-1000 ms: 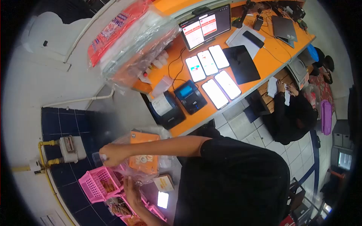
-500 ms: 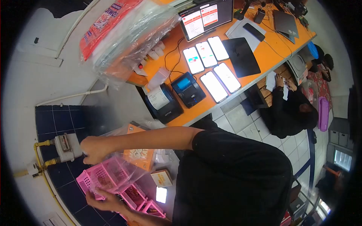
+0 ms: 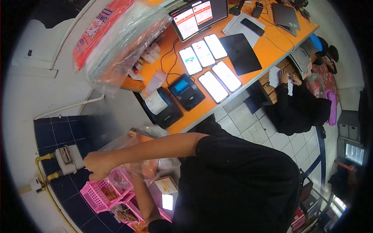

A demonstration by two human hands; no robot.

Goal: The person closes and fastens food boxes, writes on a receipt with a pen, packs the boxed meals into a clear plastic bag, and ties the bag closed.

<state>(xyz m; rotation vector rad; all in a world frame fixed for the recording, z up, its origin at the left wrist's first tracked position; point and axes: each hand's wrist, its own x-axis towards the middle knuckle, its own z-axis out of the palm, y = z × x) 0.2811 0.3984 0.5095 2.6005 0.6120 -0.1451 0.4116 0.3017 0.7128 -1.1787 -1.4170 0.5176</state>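
Observation:
My right hand (image 3: 99,164) is closed, gripping the edge of a clear plastic bag (image 3: 116,174) above the pink baskets. The bag spreads under my right forearm and over an orange box (image 3: 149,169). My left forearm (image 3: 145,198) reaches up beneath the right one; my left hand is hidden behind the right forearm and the plastic, so its fingers do not show. Just below my right hand sits a pink basket (image 3: 93,198) with small orange-brown packets in it. A second pink basket (image 3: 132,202) adjoins it, with more packets beside it.
A small white-and-orange box (image 3: 167,185) and a lit phone (image 3: 167,202) lie near my body. On the orange desk (image 3: 186,118) stand a monitor (image 3: 198,19), several lit phones, a label printer (image 3: 188,93) and a tablet (image 3: 241,54). A gas meter (image 3: 68,159) is on the wall. Another person (image 3: 299,108) sits at right.
My left hand has left the pink basket and moved up behind my right forearm. The bag has shifted off the baskets, showing packets inside. My right hand stays closed. The view has shifted slightly.

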